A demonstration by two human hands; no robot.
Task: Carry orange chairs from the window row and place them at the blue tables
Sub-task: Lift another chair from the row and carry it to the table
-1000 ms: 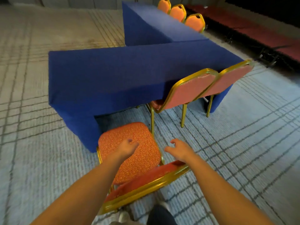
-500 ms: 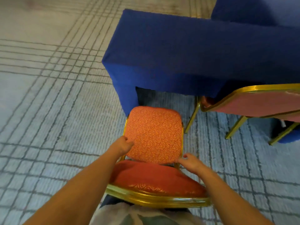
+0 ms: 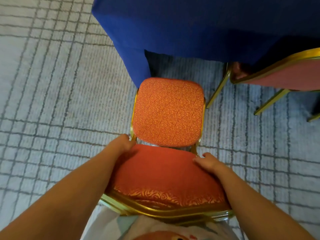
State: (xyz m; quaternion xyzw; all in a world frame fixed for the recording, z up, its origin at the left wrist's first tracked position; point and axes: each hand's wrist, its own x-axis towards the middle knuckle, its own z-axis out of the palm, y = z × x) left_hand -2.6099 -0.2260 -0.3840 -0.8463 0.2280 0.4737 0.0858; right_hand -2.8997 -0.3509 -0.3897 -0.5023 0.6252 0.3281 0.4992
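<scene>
Across the patterned grey carpet [image 3: 60, 94], a long worktop draped in blue cloth [image 3: 199, 26] fills the upper part of the view, its corner hanging to the floor. To the right, a neighbouring orange chair [image 3: 284, 73] with a gold frame is already tucked under that cloth. Directly in front of the person stands the orange chair [image 3: 168, 111] being placed, its seat pointing at the worktop's corner, its front edge just short of the hanging cloth. The padded backrest presses close to the person's body. The left hand [image 3: 121, 144] is curled round the gold frame post where back meets seat. The right hand [image 3: 207, 161] lies over the backrest's far side, fingers bent down across the padding; whether they grip the frame, I cannot tell. To finish well, the chair likely needs a nudge to the right, clear of the corner, then a straight push in line with its neighbour, both hands pressing evenly.
</scene>
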